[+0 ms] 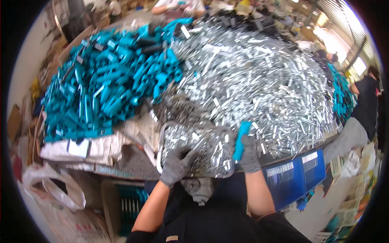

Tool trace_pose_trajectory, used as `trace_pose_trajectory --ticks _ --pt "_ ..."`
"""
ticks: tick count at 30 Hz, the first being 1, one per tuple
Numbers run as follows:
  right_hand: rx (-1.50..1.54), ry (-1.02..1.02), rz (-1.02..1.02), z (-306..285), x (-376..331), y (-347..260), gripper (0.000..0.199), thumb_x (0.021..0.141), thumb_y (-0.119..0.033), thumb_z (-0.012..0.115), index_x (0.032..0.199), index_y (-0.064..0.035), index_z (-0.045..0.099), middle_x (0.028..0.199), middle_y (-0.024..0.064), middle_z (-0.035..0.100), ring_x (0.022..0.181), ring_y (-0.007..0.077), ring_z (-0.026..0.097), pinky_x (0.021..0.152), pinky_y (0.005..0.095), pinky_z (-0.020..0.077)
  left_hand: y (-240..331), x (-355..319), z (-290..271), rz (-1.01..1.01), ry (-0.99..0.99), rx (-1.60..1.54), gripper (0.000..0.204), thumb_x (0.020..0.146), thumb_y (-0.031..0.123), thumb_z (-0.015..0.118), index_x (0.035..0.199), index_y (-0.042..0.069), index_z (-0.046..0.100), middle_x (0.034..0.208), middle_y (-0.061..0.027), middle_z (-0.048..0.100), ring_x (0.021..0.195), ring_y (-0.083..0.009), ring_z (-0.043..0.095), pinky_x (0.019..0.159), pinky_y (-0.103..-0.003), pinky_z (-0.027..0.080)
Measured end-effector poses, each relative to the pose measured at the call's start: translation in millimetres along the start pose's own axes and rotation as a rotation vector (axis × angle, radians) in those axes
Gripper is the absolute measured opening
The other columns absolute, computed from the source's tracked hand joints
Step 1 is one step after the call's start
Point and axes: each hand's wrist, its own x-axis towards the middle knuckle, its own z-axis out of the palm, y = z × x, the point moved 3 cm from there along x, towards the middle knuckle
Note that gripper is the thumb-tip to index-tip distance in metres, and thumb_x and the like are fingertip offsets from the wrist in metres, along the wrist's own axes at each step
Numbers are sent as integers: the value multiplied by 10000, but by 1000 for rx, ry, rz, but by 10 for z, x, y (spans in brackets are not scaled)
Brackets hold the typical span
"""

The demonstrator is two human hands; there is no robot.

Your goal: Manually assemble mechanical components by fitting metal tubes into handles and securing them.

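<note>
A grey-rimmed tray (163,139) full of small shiny metal pieces lies at the table's near edge. My left hand (177,165), in a grey glove, is over its near left corner. Thumb and fingers are bent but apart among the pieces, and I see nothing held in them. In a matching glove, my right hand (249,156) is closed around a teal plastic handle (242,139), which stands roughly upright just beyond the tray's right side. Blur hides the handle's finer details.
Teal plastic handles (117,73) are heaped at left, beside a large mound of shiny metal strips (255,81). Dark small parts (182,107) lie between them. Blue bins (285,178) hang below the table at right. Other people (366,97) are around the table.
</note>
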Motion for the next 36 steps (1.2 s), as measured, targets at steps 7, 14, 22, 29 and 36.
trace_pose_trajectory --ticks 7,14,22,29,36 --pt "212 -141 101 -85 1 154 498 786 -498 678 960 -36 605 766 31 600 606 103 582 543 242 490 -143 -62 17 -138 -76 -169 281 874 296 646 873 16 668 637 -18 608 488 -56 477 431 -204 352" --pt "580 -333 101 -189 48 190 498 817 -490 655 985 -26 589 784 57 593 624 125 559 577 294 478 -31 -48 91 -212 -29 -293 222 862 253 670 856 31 661 607 15 559 448 -34 407 400 -203 288" --pt "522 -271 167 -124 38 140 461 807 -500 655 931 -61 590 769 47 574 607 129 536 556 272 450 61 -64 92 -220 -33 -277 238 865 262 667 812 32 636 607 14 550 448 -34 397 396 -206 286" --pt "568 -292 107 -227 73 262 619 794 -629 580 887 -19 628 744 77 612 611 162 582 563 300 492 -32 -62 81 -175 -26 -228 203 882 221 643 825 27 650 601 17 551 453 -38 411 406 -208 293" --pt "642 -281 16 -115 72 189 800 752 -753 483 797 16 696 919 137 590 654 183 548 596 315 458 -48 -52 65 -176 -50 -243 224 888 233 631 865 14 668 607 19 557 480 -35 420 436 -201 304"
